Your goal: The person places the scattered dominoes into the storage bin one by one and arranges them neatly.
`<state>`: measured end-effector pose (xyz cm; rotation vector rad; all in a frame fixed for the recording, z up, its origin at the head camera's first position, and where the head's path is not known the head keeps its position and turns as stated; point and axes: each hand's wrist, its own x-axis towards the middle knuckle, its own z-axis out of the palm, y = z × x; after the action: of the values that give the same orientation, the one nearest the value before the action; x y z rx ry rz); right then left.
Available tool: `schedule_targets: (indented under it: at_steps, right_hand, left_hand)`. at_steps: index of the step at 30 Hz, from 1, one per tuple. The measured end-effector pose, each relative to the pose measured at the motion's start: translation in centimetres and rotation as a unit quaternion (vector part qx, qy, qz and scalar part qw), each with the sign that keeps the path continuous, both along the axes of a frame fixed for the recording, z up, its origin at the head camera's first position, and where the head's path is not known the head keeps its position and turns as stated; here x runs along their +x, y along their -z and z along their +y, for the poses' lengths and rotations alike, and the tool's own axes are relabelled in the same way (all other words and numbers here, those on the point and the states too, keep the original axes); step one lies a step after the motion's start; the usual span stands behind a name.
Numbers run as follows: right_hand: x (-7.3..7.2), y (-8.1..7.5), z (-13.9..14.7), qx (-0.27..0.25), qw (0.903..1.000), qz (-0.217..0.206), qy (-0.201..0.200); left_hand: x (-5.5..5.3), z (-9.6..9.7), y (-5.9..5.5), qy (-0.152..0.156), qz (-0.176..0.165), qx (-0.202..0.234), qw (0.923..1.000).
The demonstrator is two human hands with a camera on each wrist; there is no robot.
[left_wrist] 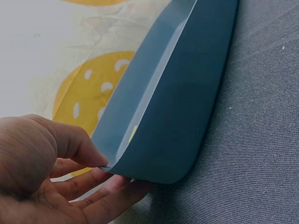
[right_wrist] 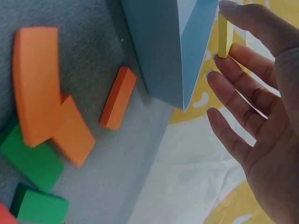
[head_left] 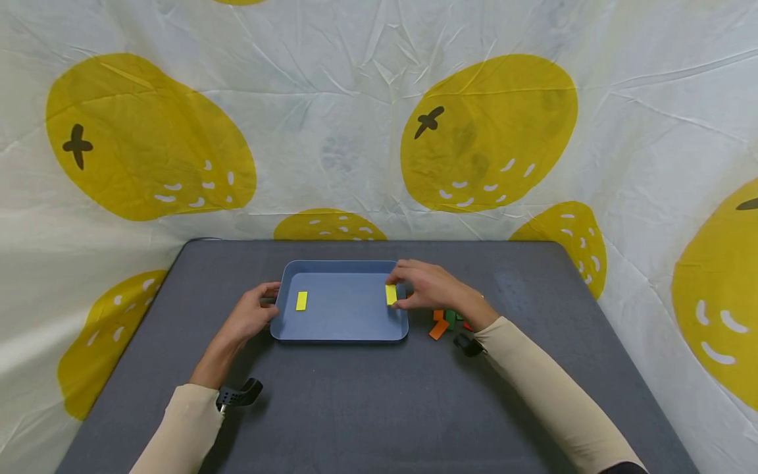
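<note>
A shallow blue-grey tray (head_left: 343, 334) lies on the table. My left hand (head_left: 249, 315) grips its left rim; in the left wrist view the thumb (left_wrist: 77, 144) is on the rim with fingers under and along the wall (left_wrist: 163, 140). Inside the tray, towards its left, lies one yellow block (head_left: 301, 301). My right hand (head_left: 431, 288) pinches another yellow block (head_left: 391, 295) between thumb and fingers, above the tray's right end. In the right wrist view this yellow block (right_wrist: 225, 36) stands on edge past the tray wall, the other fingers spread loosely.
Right of the tray, partly behind the right wrist, lies a loose pile of blocks: orange (right_wrist: 39, 84), green (right_wrist: 35, 161) and red (right_wrist: 5, 215). One orange block (right_wrist: 118, 98) lies close to the tray. A fruit-printed cloth (head_left: 331, 131) hangs behind the dark grey table (head_left: 355, 408).
</note>
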<state>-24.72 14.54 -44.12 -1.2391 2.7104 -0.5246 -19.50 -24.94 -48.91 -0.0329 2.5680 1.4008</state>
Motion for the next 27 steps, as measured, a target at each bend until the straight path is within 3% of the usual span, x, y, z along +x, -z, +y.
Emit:
schedule_targets:
  at_steps: [27]
  right_hand:
    - [-1.7,0.8,-6.7,0.026,0.9988,0.035,-0.020]
  left_hand:
    - [0.0,-0.1,0.4,0.000,0.004,-0.006,1.0000]
